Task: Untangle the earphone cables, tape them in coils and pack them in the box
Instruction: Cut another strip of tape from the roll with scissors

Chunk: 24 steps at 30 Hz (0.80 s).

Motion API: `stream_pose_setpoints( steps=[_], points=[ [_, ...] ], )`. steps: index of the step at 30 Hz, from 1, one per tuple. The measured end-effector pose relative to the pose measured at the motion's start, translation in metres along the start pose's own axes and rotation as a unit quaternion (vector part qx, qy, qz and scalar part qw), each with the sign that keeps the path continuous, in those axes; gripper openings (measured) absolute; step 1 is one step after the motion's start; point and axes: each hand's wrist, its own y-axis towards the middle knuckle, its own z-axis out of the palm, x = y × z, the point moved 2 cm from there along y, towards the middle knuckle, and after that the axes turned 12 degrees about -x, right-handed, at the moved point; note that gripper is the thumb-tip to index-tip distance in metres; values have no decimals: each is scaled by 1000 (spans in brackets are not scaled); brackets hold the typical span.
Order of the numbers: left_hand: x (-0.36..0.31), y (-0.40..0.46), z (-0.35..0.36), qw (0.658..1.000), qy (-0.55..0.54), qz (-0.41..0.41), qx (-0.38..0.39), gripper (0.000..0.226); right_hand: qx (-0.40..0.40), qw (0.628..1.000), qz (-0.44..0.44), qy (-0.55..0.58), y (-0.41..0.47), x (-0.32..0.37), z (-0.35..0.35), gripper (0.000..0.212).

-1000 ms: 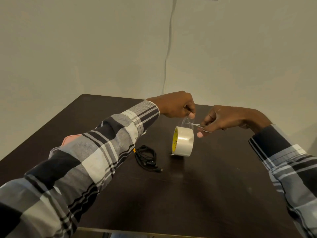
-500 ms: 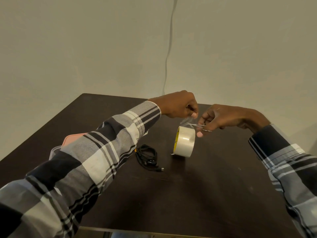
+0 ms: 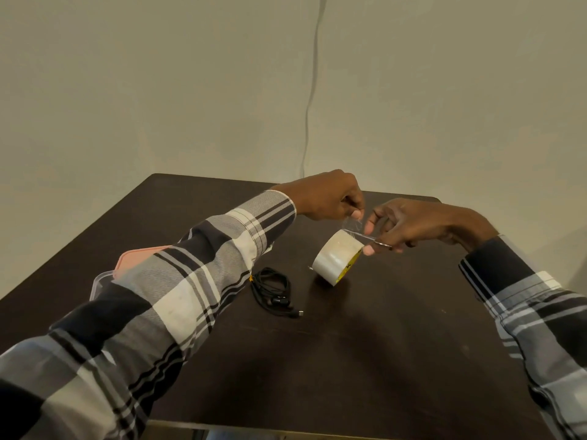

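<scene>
Your left hand (image 3: 327,196) pinches a clear tape strip (image 3: 353,224) above the tape roll (image 3: 336,258); your right hand (image 3: 403,225) grips scissors (image 3: 370,238) at the strip's edge, coiled earphones (image 3: 273,292) left of the roll.

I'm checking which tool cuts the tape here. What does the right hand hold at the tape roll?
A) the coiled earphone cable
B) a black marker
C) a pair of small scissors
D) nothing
C: the right hand grips small metal scissors whose blades reach the clear strip that the left hand pinches up from the tape roll; the earphone cable lies on the table.
</scene>
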Motion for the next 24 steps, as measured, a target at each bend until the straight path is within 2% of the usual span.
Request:
stream_pose_setpoints(
  steps=[9, 15, 19, 24],
  points=[
    [-1, 1, 2, 1000, -1, 4, 4, 17, -20, 1000, 13, -3, 5, -4, 3, 61],
    [-1, 0, 5, 1000, 3, 9, 6, 17, -18, 1000, 3, 21, 9, -8, 11, 57],
    [0, -1, 5, 1000, 4, 12, 0, 16, -18, 998, -12, 53, 10, -12, 11, 45],
    [-1, -2, 2, 1000, 12, 10, -12, 18, -19, 999, -22, 43, 11, -11, 7, 42]
  ],
)
